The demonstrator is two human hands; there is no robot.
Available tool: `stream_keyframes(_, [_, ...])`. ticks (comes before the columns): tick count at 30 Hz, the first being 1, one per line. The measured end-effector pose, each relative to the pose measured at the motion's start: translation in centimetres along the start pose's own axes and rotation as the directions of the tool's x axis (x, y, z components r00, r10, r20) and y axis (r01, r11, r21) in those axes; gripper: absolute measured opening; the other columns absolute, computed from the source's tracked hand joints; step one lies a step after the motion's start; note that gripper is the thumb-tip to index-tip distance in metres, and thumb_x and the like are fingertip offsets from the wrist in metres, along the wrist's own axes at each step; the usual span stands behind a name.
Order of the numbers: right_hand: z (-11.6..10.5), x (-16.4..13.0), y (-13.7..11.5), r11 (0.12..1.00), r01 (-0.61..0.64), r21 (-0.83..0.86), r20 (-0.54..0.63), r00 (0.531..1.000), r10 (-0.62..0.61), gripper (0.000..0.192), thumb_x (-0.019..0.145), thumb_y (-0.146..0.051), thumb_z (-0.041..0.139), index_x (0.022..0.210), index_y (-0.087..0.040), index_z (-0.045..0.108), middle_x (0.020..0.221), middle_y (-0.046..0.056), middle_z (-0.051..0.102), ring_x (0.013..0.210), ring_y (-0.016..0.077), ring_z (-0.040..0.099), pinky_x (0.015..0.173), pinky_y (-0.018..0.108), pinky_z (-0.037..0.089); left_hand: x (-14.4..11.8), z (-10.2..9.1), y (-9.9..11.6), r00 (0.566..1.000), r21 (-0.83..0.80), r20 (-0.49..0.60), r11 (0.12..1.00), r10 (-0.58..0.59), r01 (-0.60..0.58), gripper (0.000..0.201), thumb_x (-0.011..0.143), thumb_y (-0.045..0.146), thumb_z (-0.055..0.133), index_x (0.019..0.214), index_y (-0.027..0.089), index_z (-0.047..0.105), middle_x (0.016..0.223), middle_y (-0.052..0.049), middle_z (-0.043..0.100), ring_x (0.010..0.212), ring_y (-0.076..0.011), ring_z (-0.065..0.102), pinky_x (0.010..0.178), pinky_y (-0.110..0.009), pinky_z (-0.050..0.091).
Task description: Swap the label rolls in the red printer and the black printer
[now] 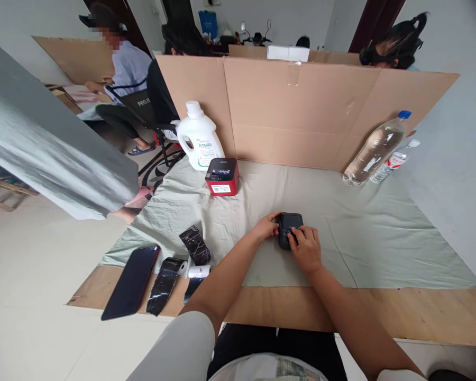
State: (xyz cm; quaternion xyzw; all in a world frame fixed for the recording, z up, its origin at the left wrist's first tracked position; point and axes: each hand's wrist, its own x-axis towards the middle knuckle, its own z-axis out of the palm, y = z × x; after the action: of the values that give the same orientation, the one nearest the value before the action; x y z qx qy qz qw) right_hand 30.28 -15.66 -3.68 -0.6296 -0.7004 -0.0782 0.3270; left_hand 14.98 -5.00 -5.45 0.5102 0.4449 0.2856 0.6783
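Note:
A small black boxy device [289,226] rests on the pale green cloth [373,233] in the middle of the table. My left hand [266,226] grips its left side. My right hand [307,248] lies over its near right part, fingers pressing on its top. A red and black box-shaped device [222,177] stands farther back to the left, untouched.
A white jug [199,136] and two clear bottles [375,148] stand against the cardboard screen [301,106]. A dark phone [131,281], black paper strips [164,284] and a small white roll [199,271] lie at the near left. Other people sit beyond the screen.

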Motion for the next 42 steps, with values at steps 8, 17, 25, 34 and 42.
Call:
stream_keyframes(8, [1.1, -0.6, 0.2, 0.998, -0.055, 0.010, -0.102, 0.993, 0.056, 0.024, 0.090, -0.037, 0.052, 0.095, -0.021, 0.069, 0.106, 0.013, 0.049, 0.098, 0.0254, 0.047, 0.084, 0.042, 0.048, 0.5, -0.6, 0.5, 0.997, -0.101, 0.029, 0.992, -0.075, 0.077, 0.064, 0.065, 0.007, 0.060, 0.125, 0.027, 0.061, 0.141, -0.009, 0.053, 0.054, -0.0064, 0.059, 0.048, -0.021, 0.047])
stream_keyframes(17, [1.4, -0.7, 0.0, 0.997, -0.079, 0.002, -0.100, 0.992, 0.079, 0.025, 0.090, -0.037, 0.052, 0.095, -0.020, 0.070, 0.108, 0.014, 0.045, 0.100, 0.0270, 0.044, 0.084, 0.044, 0.047, 0.3, 0.3, 1.7, 0.990, -0.101, -0.048, 0.987, -0.132, 0.127, 0.063, 0.058, 0.007, 0.061, 0.118, 0.025, 0.064, 0.144, -0.008, 0.050, 0.041, 0.0012, 0.046, 0.034, -0.015, 0.027])
stream_keyframes(25, [1.4, -0.9, 0.4, 0.997, -0.069, -0.023, -0.114, 0.991, 0.066, 0.041, 0.092, -0.037, 0.047, 0.128, -0.021, 0.057, 0.116, 0.016, 0.046, 0.107, 0.0281, 0.043, 0.093, 0.050, 0.043, -0.4, 0.7, 2.2, 0.988, -0.082, -0.072, 0.988, -0.134, 0.128, 0.064, 0.061, 0.005, 0.056, 0.122, 0.023, 0.059, 0.146, -0.009, 0.047, 0.042, 0.0006, 0.049, 0.034, -0.015, 0.029])
stream_keyframes(34, [1.6, -1.1, 0.1, 0.996, -0.055, 0.076, -0.158, 0.985, 0.067, 0.033, 0.088, -0.043, 0.053, 0.106, -0.017, 0.061, 0.122, 0.017, 0.045, 0.111, 0.0285, 0.045, 0.090, 0.049, 0.047, -0.9, 1.1, 3.2, 0.983, -0.009, -0.069, 0.985, -0.173, 0.172, 0.073, 0.064, -0.001, 0.052, 0.132, 0.023, 0.053, 0.143, -0.008, 0.050, 0.041, 0.0015, 0.046, 0.034, -0.015, 0.027])
stream_keyframes(42, [1.3, -1.3, 0.2, 0.999, -0.036, -0.010, -0.136, 0.990, 0.035, 0.046, 0.088, -0.047, 0.054, 0.122, -0.017, 0.060, 0.125, 0.019, 0.044, 0.111, 0.0301, 0.045, 0.093, 0.051, 0.046, -1.2, 1.2, 2.9, 0.989, -0.053, -0.057, 0.989, -0.138, 0.135, 0.068, 0.063, 0.000, 0.055, 0.127, 0.021, 0.056, 0.142, -0.008, 0.050, 0.045, 0.0009, 0.049, 0.038, -0.014, 0.034])
